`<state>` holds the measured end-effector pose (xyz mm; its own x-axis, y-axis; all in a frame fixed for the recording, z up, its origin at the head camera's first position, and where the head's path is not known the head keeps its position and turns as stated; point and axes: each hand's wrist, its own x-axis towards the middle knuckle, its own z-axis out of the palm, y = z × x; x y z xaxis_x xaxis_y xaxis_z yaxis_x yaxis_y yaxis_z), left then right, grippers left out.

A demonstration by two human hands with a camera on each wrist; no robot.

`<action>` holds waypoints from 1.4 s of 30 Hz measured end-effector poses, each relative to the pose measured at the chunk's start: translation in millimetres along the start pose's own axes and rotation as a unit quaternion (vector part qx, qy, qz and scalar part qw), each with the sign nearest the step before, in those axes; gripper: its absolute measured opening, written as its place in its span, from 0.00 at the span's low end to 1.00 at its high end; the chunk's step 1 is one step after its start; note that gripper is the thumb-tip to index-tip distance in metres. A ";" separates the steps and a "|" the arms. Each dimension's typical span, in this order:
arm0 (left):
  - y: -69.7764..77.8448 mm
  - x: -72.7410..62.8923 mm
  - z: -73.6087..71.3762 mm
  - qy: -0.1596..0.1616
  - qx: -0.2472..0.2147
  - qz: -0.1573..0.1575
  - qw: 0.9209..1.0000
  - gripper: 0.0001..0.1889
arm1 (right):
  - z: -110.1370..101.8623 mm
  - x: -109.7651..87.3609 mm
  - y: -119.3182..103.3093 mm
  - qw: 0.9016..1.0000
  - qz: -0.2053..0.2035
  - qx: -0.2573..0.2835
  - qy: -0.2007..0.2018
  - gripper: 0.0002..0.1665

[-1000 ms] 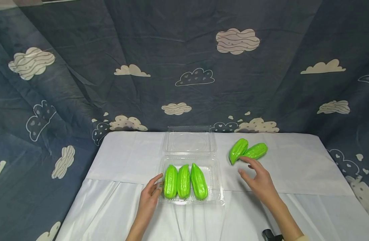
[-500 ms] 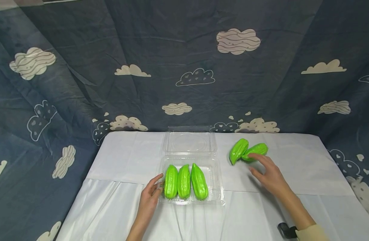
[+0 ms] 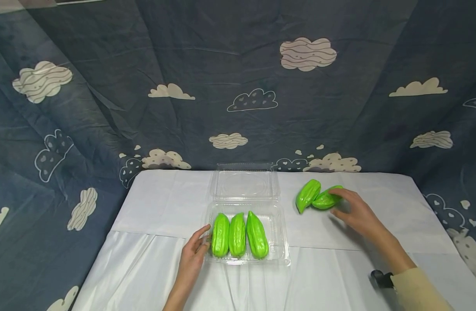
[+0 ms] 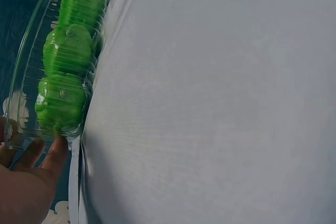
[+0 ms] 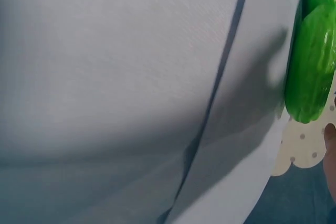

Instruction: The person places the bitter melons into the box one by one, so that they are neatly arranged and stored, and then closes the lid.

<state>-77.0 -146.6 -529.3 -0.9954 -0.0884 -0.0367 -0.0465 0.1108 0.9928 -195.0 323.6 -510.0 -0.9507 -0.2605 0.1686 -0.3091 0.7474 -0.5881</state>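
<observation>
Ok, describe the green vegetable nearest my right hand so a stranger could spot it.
On the white-covered table, look right of the open clear box. Of the pair there, it's the right green vegetable: lying more sideways than its left neighbour, with the right hand at its right end.

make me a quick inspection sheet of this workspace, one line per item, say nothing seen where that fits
Surface: white cloth-covered table, a seam running across, creases on the near part.
Job's things: clear plastic hinged container, its lid folded back; three green ridged gourds side by side inside; two loose green ridged gourds on the cloth to the right.
Clutter: nothing seen.
Hands: left hand rests its fingers against the container's left edge; right hand is at the right-hand loose gourd, contact unclear; small black device by the right wrist.
Cables: nothing seen.
Surroundings: dark blue cloth backdrop with cream cloud prints.
</observation>
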 end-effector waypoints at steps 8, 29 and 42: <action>-0.1 -0.1 0.3 -0.001 0.000 -0.001 1.000 0.25 | -7.0 15.5 14.6 0.999 0.005 0.010 -0.036 0.42; 0.3 -1.3 -1.0 0.004 -0.006 -0.003 1.000 0.26 | -16.7 39.5 29.4 0.989 0.001 0.036 -0.147 0.39; -1.3 -0.6 0.5 0.003 -0.010 -0.003 1.000 0.26 | -12.4 27.4 25.9 0.989 0.042 0.023 -0.142 0.38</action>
<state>-76.4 -146.2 -530.6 -0.9945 -0.0957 -0.0426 -0.0514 0.0911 0.9945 -229.4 343.4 -510.8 -0.9252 -0.3640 -0.1076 -0.2207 0.7466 -0.6276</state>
